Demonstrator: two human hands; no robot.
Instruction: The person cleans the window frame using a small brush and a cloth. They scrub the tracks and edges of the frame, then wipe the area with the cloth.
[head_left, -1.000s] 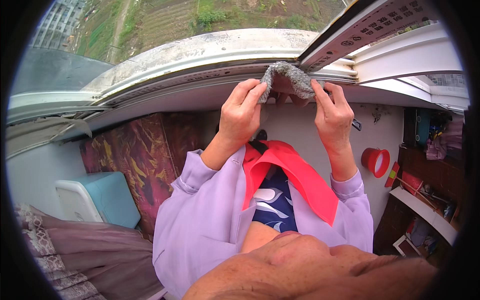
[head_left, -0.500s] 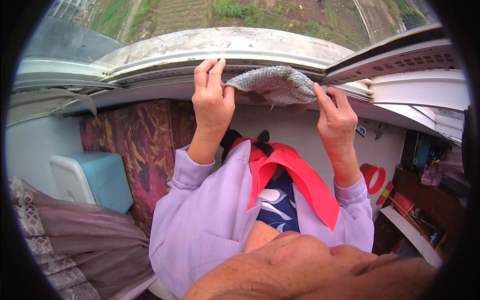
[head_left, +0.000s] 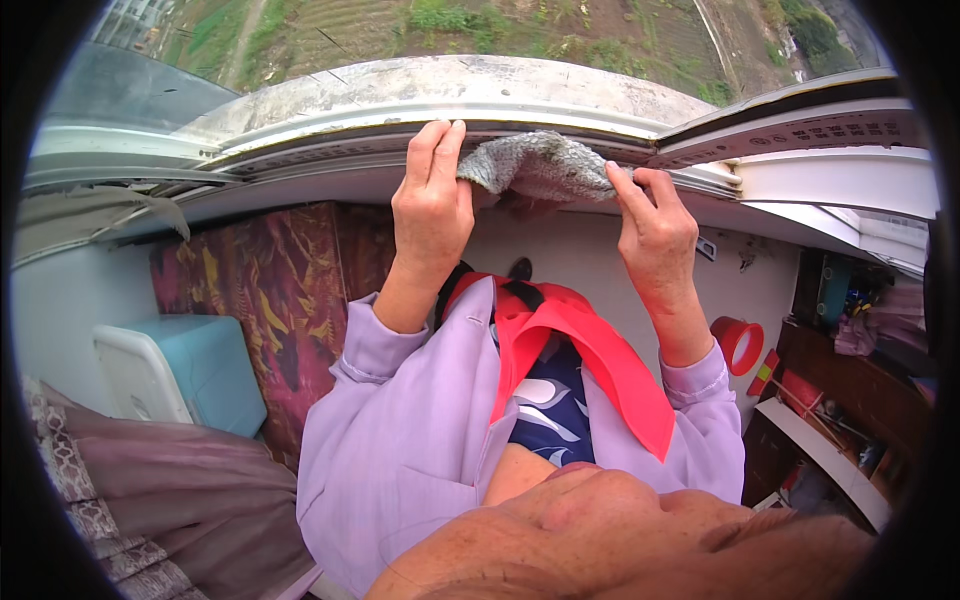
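Observation:
A grey knitted cloth (head_left: 545, 165) is bunched in an arch between my two hands, over the window track (head_left: 350, 148). My left hand (head_left: 432, 205) pinches its left end, with two fingers raised against the frame's edge. At the other end my right hand (head_left: 655, 225) grips the cloth's corner between thumb and fingers. Dark stains show on the cloth's underside. Its lower edge hangs on the room side of the track; whether it touches the sill there I cannot make out.
An open window sash (head_left: 800, 115) angles in at the right. Below left are a patterned panel (head_left: 255, 280), a light blue and white box (head_left: 210, 370) and a brown curtain (head_left: 190, 500). A red ring-shaped object (head_left: 738, 345) and a cluttered shelf (head_left: 830, 440) are at the right.
My right hand has moved left, toward the left hand, so the cloth is more bunched. My left hand has shifted slightly right.

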